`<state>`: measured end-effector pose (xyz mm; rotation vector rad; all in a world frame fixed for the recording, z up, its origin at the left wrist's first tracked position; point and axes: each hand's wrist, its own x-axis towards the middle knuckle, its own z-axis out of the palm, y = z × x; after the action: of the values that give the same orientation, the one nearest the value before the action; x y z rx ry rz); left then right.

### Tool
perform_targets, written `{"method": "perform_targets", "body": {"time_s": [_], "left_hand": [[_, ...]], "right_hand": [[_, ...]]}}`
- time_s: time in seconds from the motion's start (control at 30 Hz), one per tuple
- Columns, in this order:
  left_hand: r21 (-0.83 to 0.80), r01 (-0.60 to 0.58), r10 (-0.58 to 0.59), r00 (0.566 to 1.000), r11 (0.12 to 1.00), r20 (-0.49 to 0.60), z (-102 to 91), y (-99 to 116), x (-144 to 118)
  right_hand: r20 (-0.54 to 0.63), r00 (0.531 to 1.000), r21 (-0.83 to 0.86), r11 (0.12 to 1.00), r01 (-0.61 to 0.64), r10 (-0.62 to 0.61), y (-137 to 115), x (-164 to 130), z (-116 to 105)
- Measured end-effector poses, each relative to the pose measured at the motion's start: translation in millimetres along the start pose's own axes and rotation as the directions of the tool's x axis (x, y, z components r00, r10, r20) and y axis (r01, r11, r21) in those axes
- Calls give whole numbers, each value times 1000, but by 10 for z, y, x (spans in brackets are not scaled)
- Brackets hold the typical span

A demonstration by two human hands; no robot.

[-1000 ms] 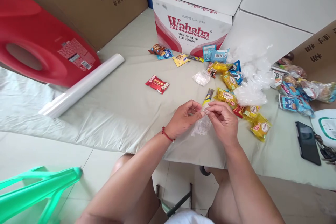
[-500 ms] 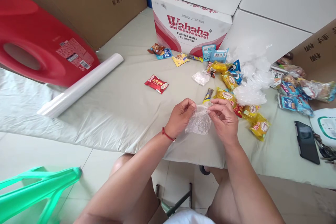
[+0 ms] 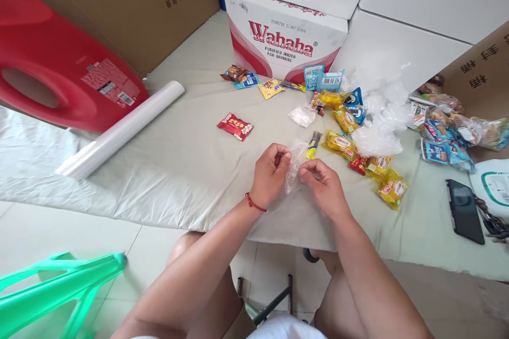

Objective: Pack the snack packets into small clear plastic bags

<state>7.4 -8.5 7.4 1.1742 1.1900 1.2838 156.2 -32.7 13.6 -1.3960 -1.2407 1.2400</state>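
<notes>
A crinkled clear plastic bag (image 3: 295, 169) hangs between my two hands above the cloth-covered table. My left hand (image 3: 272, 172) is closed in a pinch on the bag's left side. On its right side the fingertips of my right hand (image 3: 323, 183) are pinched together on the plastic. Just beyond the bag lies a narrow yellow and dark snack packet (image 3: 313, 145). Right of it are yellow-wrapped snacks (image 3: 339, 143) and a red packet (image 3: 358, 164). A single red snack packet (image 3: 235, 126) lies flat, farther off to the left of my hands.
Clear plastic bags (image 3: 379, 127) are heaped at the right, near more packaged snacks (image 3: 441, 143). A phone (image 3: 464, 212) lies at the right edge. A Wahaba-style water carton (image 3: 286, 37) stands behind; a plastic roll (image 3: 123, 130) and red jug (image 3: 71, 63) are left.
The bag has turned from spread wide between my hands to a narrower, upright shape. My right hand has moved left and slightly down, and my left hand has shifted up a little.
</notes>
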Motion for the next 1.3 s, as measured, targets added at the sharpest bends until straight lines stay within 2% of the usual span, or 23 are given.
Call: {"method": "perform_targets", "body": {"time_s": [0.13,0.2,0.27,0.37,0.43,0.5,0.67,0.8,0.9,1.0,1.07,1.2,1.3], "left_hand": [[-89,63,-62,998,994,14,-76,-1,96],[-156,89,-89,996,984,8,-103,-4,130],[-213,112,-107,994,971,35,-106,1,133],[-248,149,-110,981,957,162,-83,23,95],[-258,173,-111,965,950,239,-71,38,70],[-269,195,-121,956,943,268,-76,45,64],[-334,246,-157,950,910,271,-146,56,124],[-415,277,-210,957,867,200,-217,90,199],[-468,288,-255,958,835,134,-237,110,227],[-509,307,-299,949,804,101,-191,108,168],[-505,329,-308,943,798,128,-133,90,78],[-341,344,-280,934,875,223,-39,32,-108],[-164,217,-183,962,962,202,-22,0,-150]], "right_hand": [[-28,996,196,978,-75,82,-54,62,-186],[-12,995,238,967,-95,101,-94,56,-216],[56,995,203,974,-98,88,-111,26,-179],[157,987,76,996,-51,39,-81,-18,-80],[170,985,32,999,-6,1,-49,-25,-52],[180,984,61,998,-15,3,-35,-14,-77],[260,952,209,953,-218,161,-105,27,-234],[276,930,406,848,-341,242,-167,56,-325],[247,941,566,754,-334,232,-170,96,-365],[150,959,627,727,-280,240,-131,148,-384],[52,961,657,715,-237,271,-93,180,-382],[-85,957,673,724,-151,279,-56,190,-319],[-44,968,621,765,-167,247,-91,134,-218]]}}
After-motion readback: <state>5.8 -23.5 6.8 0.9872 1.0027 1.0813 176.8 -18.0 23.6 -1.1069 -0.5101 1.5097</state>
